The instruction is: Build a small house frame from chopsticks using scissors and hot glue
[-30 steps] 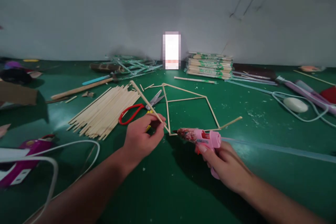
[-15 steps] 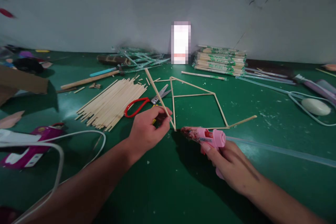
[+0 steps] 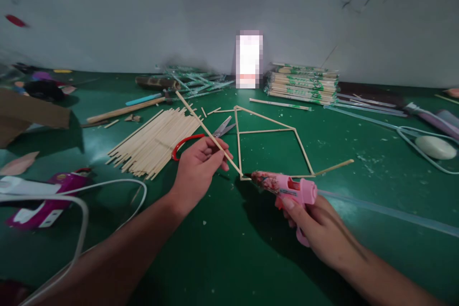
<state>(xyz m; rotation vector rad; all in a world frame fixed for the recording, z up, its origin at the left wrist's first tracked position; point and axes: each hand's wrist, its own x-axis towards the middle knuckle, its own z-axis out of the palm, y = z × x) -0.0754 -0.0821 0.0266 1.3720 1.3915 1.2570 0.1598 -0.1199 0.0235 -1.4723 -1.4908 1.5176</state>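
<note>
My left hand (image 3: pixel 201 167) pinches a thin wooden stick (image 3: pixel 195 117), which slants down to the right. The stick's lower end is at the near left corner of a flat stick frame (image 3: pixel 266 131) lying on the green table. My right hand (image 3: pixel 315 220) is wrapped around a pink hot glue gun (image 3: pixel 292 189). Its dark nozzle points left, at or close to the stick's lower end; I cannot tell whether they touch. A clear glue stick (image 3: pixel 380 208) trails from the gun's back. Red-handled scissors (image 3: pixel 224 126) lie just beyond my left hand, their handles partly hidden.
A pile of loose sticks (image 3: pixel 154 141) lies left of the scissors. Wrapped chopstick packs (image 3: pixel 304 83) are stacked by the wall, near a blurred bright panel (image 3: pixel 249 60). A purple device (image 3: pixel 60 196) with a white cable (image 3: pixel 145 191) is at left. A white oval object (image 3: pixel 435 147) lies right.
The stick in my left hand has tilted further left, and its lower end has lifted slightly. The glue gun has shifted a little right, its nozzle still near that end.
</note>
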